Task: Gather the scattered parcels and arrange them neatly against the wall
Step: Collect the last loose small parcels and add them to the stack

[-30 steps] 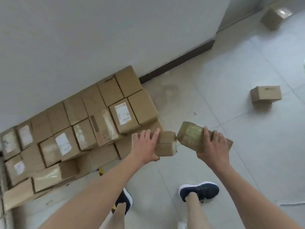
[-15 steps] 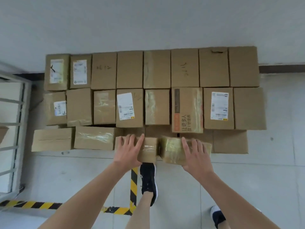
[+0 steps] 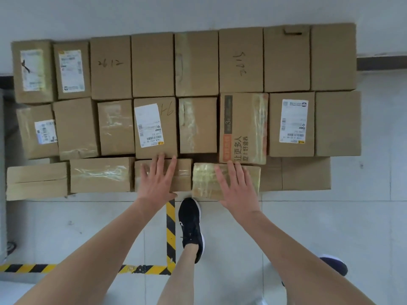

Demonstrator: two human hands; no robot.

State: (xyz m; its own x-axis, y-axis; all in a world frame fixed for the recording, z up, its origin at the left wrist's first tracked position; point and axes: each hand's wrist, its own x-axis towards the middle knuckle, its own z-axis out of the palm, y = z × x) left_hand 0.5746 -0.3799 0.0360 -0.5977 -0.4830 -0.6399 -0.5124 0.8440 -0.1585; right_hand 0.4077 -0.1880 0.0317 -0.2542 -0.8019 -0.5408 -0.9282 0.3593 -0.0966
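Brown cardboard parcels lie in three rows against the white wall (image 3: pixel 198 12): a back row (image 3: pixel 152 64), a middle row (image 3: pixel 198 124) and a lower front row (image 3: pixel 101 175). My left hand (image 3: pixel 157 183) lies flat, fingers spread, on a small plain parcel (image 3: pixel 184 175) in the front row. My right hand (image 3: pixel 239 190) lies flat on a tape-wrapped parcel (image 3: pixel 203 181) right beside it. The two parcels sit nearly side by side, with a narrow gap between them. The tape-wrapped one is slightly askew and sticks out a little toward me.
Yellow-and-black floor tape (image 3: pixel 170 227) runs from the parcels toward me and along the bottom left. My black shoe (image 3: pixel 190 225) stands just short of the front row; the other shoe (image 3: pixel 334 264) is at lower right. A dark baseboard (image 3: pixel 381 62) shows at right.
I turned from the open floor to face the stack. The two parcels I carried came down into the front row, and my hands went from gripping them to lying flat on top.
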